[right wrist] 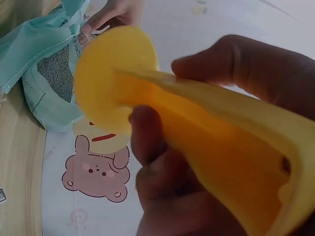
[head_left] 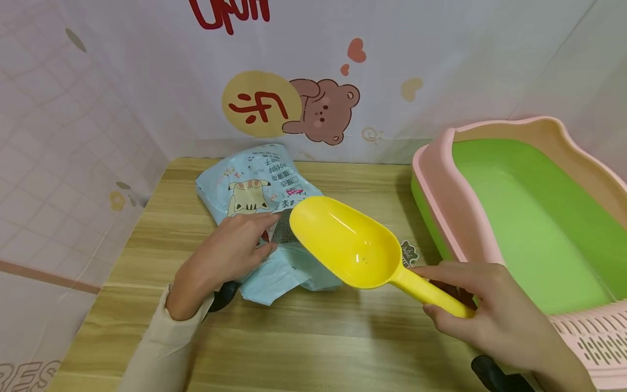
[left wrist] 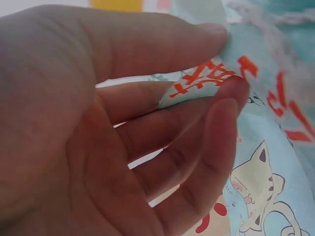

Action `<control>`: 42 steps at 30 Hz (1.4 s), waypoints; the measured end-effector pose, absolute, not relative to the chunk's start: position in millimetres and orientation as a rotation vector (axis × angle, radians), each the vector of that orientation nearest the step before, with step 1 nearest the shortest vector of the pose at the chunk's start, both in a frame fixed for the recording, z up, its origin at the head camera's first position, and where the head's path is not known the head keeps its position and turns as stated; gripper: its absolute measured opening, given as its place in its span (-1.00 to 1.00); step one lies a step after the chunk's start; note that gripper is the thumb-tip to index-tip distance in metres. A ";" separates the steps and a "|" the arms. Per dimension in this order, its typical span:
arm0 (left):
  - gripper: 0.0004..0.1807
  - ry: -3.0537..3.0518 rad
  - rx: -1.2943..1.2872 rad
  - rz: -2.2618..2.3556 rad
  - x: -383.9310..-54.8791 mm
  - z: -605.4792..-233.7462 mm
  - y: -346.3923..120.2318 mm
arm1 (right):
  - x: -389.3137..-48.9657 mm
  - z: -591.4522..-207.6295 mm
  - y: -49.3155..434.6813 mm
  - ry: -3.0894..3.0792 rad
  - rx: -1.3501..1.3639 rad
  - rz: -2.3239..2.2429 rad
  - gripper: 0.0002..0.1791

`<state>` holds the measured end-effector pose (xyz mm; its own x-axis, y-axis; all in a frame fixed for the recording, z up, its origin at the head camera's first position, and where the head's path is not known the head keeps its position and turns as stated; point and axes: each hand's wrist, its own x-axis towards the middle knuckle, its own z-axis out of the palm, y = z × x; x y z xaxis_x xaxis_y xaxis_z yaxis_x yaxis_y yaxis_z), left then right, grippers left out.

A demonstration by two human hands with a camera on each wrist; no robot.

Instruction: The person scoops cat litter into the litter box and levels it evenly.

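Note:
A light blue printed bag (head_left: 254,179) lies on the table with its mouth spread, and grey granules (head_left: 284,228) show inside. My left hand (head_left: 230,250) pinches the edge of the bag's opening; in the left wrist view its thumb and fingers (left wrist: 216,132) are on the printed plastic. With my right hand (head_left: 495,316) I grip the handle of a yellow scoop (head_left: 352,245). The scoop's bowl faces up, over the bag's near right side, with a few tiny specks in it. In the right wrist view the scoop (right wrist: 103,78) partly hides the bag (right wrist: 44,93).
A green and pink litter box (head_left: 470,207) stands at the right, its tall rim beside my right hand. A small dark sticker (head_left: 409,253) lies on the wooden table (head_left: 313,343) behind the scoop's handle. A printed white backdrop (head_left: 431,49) rises behind the table.

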<state>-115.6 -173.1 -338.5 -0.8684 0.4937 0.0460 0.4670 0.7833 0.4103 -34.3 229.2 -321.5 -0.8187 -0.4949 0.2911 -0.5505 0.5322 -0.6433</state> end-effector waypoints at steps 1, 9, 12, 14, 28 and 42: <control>-0.44 2.907 0.784 0.643 -115.2 -337.9 -173.1 | -34.4 -323.1 229.1 -2.685 0.936 1.167 -0.23; -0.63 2.935 0.798 0.654 -115.1 -338.7 -172.7 | -39.9 -330.0 219.9 -2.714 1.014 1.066 -0.24; -0.54 2.943 0.786 0.657 -115.0 -338.8 -172.1 | -41.2 -331.5 215.9 -2.693 1.062 1.054 -0.26; -0.47 2.940 0.771 0.666 -114.7 -338.8 -171.8 | -41.6 -332.6 213.6 -2.681 1.076 1.044 -0.27; -0.47 2.944 0.782 0.677 -113.6 -340.8 -170.1 | -53.4 -336.1 176.9 -2.803 0.879 0.691 -0.59; -0.53 2.945 0.793 0.687 -111.7 -341.5 -167.8 | -59.5 -321.7 156.8 -2.691 0.935 0.390 -0.77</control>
<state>-111.7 -167.8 -341.5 -0.8711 0.4814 0.0969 0.4746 0.7747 0.4178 -59.5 156.8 -321.7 -0.7569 -0.5622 0.3332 -0.6337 0.7560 -0.1638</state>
